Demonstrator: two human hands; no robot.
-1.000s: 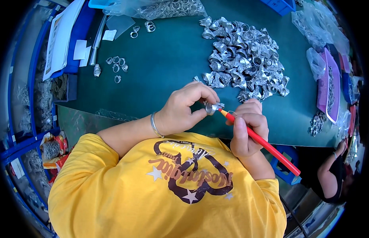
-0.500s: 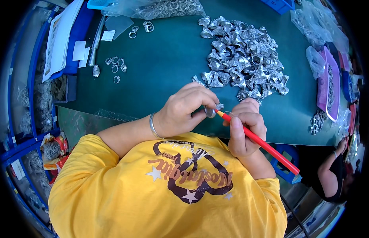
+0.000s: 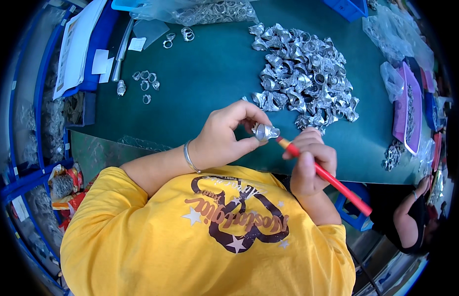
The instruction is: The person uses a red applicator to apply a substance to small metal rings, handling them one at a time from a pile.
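Observation:
Between the thumb and fingers of my left hand [image 3: 224,130] is a silver-coloured metal ring [image 3: 265,131], its opening toward me. My right hand [image 3: 313,160] grips a red pencil-like tool [image 3: 345,191] with a yellowish band near its dark tip. That tip sits just right of the ring, apart from it by a small gap. A large heap of similar metal rings [image 3: 308,69] lies on the green table [image 3: 200,74] beyond my hands, its near edge close to my right fingers.
Several small rings [image 3: 145,81] and a ring mandrel [image 3: 122,49] lie at the left. A plastic bag of rings [image 3: 209,12] is at the back. At the right stand a purple basket [image 3: 401,103] and clear bags [image 3: 387,32]. Another person's arm [image 3: 407,222] shows at far right.
The red tool's tip has drawn back to the right, off the ring. My left fingers have turned the ring, so more of its opening shows.

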